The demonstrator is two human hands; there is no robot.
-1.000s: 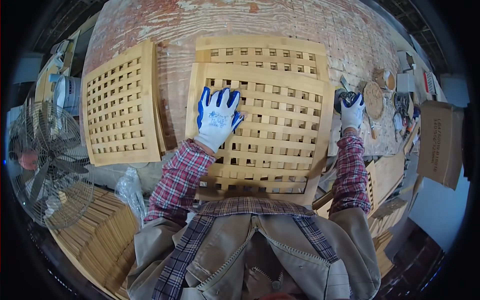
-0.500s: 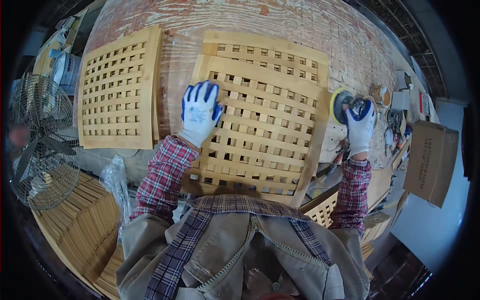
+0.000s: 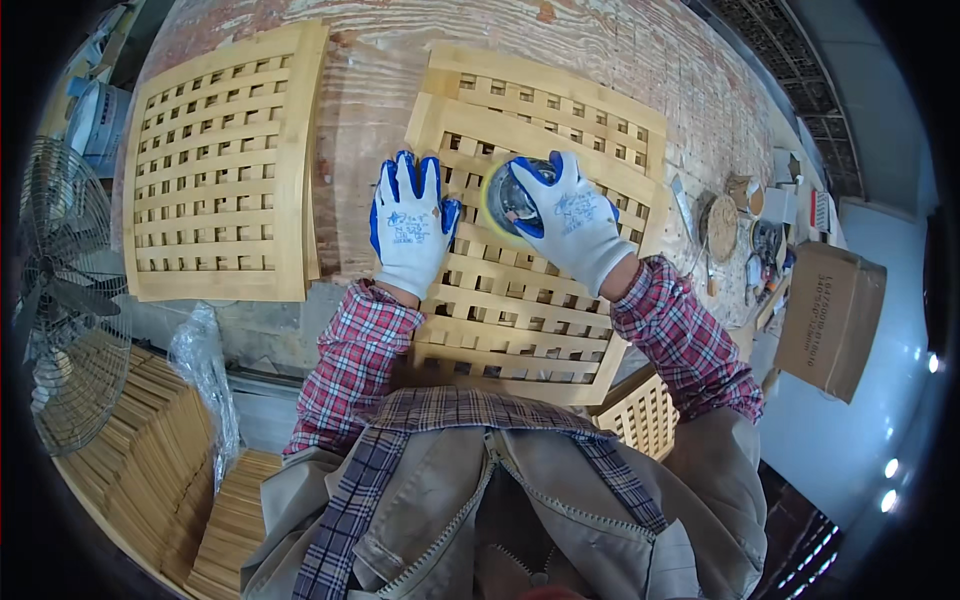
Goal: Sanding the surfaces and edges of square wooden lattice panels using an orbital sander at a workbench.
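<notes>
Working from the left edge of the view, a metal pedestal fan stands beside stacks of thin wooden slats, with a crumpled clear plastic bag lying between the stacks and the bench edge. A separate lattice panel of pale wood lies flat on the left part of the workbench, well apart from both hands.

The left hand, in a white glove with blue coating, lies palm down on the near lattice panel, fingers extended and slightly spread, holding nothing and pressing on the slats. The right hand, gloved the same way, is closed over a round sanding tool with a yellow rim; the fingers wrap the top of the tool, which sits on the upper left area of the same panel, just beside the left hand. A second lattice panel lies underneath, its far edge showing beyond the top one.

Judged from this position, the sanding appears to be at an early stage: the tool is placed near one corner region, and most of the surface lies outside its contact area. No difference in finish between worked and unworked slats can be made out.

The workbench top is worn, whitish and reddish, with a rough grain. At the right, small tools and round discs lie on the bench, and a brown cardboard box stands beside it. Another lattice piece leans below the bench edge.
</notes>
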